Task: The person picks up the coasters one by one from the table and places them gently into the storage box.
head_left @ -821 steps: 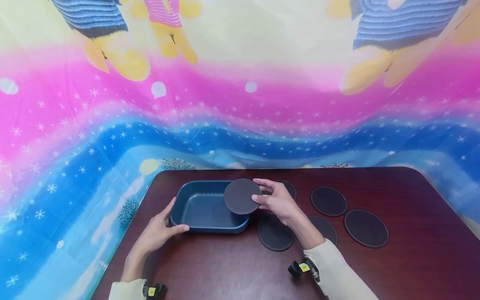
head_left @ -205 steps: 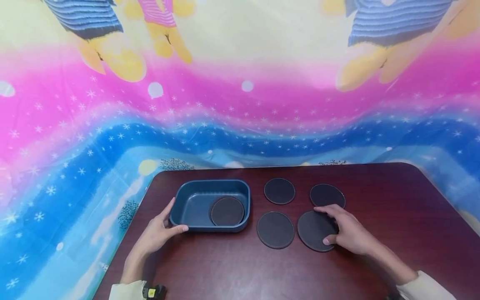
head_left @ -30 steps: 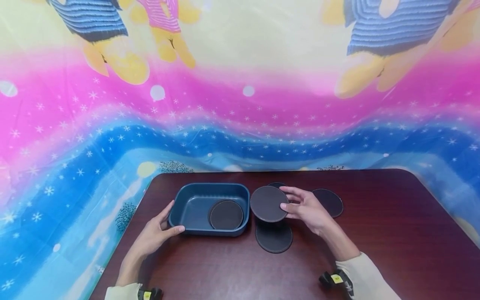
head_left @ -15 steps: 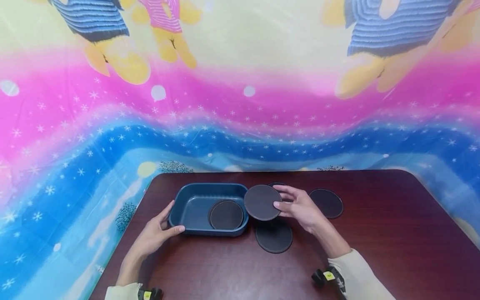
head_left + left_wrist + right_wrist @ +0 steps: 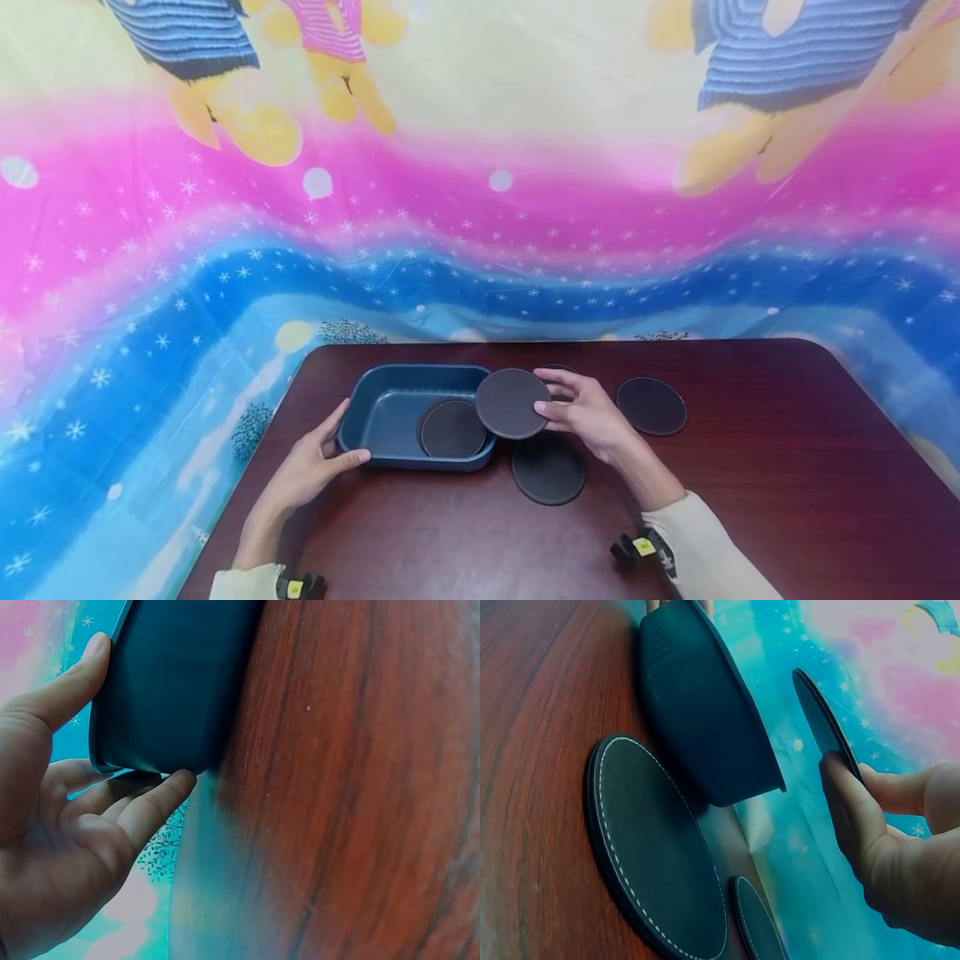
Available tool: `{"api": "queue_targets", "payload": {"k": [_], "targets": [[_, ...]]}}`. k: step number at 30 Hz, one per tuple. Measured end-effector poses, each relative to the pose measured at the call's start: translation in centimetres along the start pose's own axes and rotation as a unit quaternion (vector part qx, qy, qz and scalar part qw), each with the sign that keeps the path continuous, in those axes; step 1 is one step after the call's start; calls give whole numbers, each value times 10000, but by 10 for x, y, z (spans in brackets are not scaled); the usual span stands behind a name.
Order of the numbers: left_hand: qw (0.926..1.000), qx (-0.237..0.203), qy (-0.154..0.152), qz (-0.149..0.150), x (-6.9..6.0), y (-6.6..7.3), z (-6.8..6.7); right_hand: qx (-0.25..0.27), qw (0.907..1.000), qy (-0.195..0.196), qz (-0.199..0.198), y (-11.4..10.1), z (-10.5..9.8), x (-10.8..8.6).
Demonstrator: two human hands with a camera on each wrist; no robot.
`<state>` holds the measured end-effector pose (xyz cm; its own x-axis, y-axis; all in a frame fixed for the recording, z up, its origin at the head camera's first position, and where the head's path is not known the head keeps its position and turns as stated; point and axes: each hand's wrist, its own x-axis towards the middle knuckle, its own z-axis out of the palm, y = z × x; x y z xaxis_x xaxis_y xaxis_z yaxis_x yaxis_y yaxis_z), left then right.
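Note:
A dark round coaster [image 5: 512,404] is pinched at its right edge between the thumb and fingers of my right hand [image 5: 588,412], raised over the right rim of the blue-green dish [image 5: 416,460]. In the right wrist view the held coaster [image 5: 825,716] is clear of the dish [image 5: 697,705]. My left hand [image 5: 307,467] rests around the dish's left end, thumb at the front rim; the left wrist view shows the fingertips of that hand [image 5: 82,802] against the wall of the dish [image 5: 172,690]. Inside the dish, at the right, coasters [image 5: 453,429] lie overlapped, their number unclear.
On the dark red table [image 5: 787,500], one coaster [image 5: 548,472] lies just right of the dish and another [image 5: 652,406] farther right. A third coaster [image 5: 557,367] is mostly hidden behind my right hand. A patterned cloth [image 5: 480,217] hangs behind the table.
Over the last second my right hand has carried the pinched coaster leftward, from beside the dish to over its right rim. My left hand has stayed on the dish.

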<state>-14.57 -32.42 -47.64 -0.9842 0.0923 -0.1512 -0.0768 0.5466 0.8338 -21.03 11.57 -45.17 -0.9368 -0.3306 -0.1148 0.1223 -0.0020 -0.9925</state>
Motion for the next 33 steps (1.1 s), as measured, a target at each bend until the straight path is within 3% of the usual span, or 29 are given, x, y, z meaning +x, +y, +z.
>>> {"api": "queue_targets", "payload": {"k": [14, 33], "targets": [[10000, 10, -11, 10, 0, 1, 0, 210, 9997, -43, 100, -2, 17, 9], [9999, 103, 39, -10, -1, 2, 1, 101, 9997, -183, 150, -4, 34, 18]]}}
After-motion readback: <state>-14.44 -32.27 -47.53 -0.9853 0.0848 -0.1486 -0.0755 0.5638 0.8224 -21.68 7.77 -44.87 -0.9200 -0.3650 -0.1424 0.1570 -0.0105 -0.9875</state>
